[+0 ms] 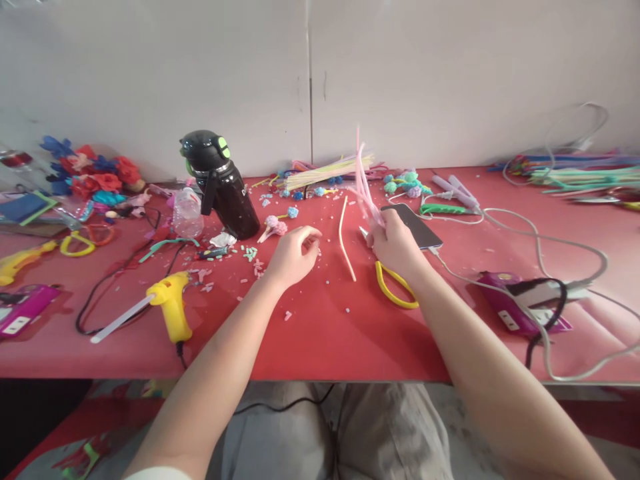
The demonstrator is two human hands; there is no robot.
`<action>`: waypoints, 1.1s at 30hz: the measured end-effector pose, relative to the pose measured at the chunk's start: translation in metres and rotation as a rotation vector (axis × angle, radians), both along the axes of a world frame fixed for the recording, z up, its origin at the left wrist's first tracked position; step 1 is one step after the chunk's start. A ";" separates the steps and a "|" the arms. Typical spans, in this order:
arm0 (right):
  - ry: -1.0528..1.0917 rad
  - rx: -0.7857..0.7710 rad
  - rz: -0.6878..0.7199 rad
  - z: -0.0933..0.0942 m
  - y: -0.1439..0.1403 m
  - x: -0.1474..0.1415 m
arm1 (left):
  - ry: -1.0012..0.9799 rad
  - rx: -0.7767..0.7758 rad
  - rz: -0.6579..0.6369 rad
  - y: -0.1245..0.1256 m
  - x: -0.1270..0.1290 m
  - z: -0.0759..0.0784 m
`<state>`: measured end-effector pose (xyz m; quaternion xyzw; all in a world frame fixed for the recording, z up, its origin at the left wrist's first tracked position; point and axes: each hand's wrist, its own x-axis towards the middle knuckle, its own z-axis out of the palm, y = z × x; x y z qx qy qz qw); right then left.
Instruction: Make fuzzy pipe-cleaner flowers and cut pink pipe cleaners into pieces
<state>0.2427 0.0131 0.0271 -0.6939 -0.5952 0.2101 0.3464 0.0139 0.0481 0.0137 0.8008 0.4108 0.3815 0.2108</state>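
Red tabletop (310, 340) stretches before pale cabinet-like panels (200, 73). Pink fuzzy stems (367, 195) rise from the right hand (394, 243), whose fingers are clamped around their lower ends. One peach stem (341, 238) lies between the hands, touching neither. Both forearms reach forward; the left hand (294, 259) hovers or rests, I cannot tell which, its fingers curled with a gap at the thumb. Yellow-handled scissors (383, 287) sit beneath the right hand. Beyond the left, a lidded black bottle (235, 203) hides its contents beside a clear plastic bottle (187, 215).
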 end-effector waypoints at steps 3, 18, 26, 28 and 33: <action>-0.097 0.039 0.048 0.002 -0.001 -0.003 | 0.025 0.006 -0.035 0.000 0.000 -0.001; -0.141 0.220 0.280 -0.003 -0.013 -0.030 | -0.453 -0.499 -0.203 -0.004 0.005 0.009; -0.156 0.043 0.623 0.001 -0.029 -0.048 | -0.841 -0.592 -0.124 -0.005 0.003 0.022; -0.175 0.028 0.713 0.003 -0.033 -0.050 | -0.944 -0.633 -0.107 -0.006 0.002 0.027; -0.082 -0.037 0.848 0.006 -0.039 -0.056 | -1.063 -0.755 -0.131 -0.012 0.002 0.039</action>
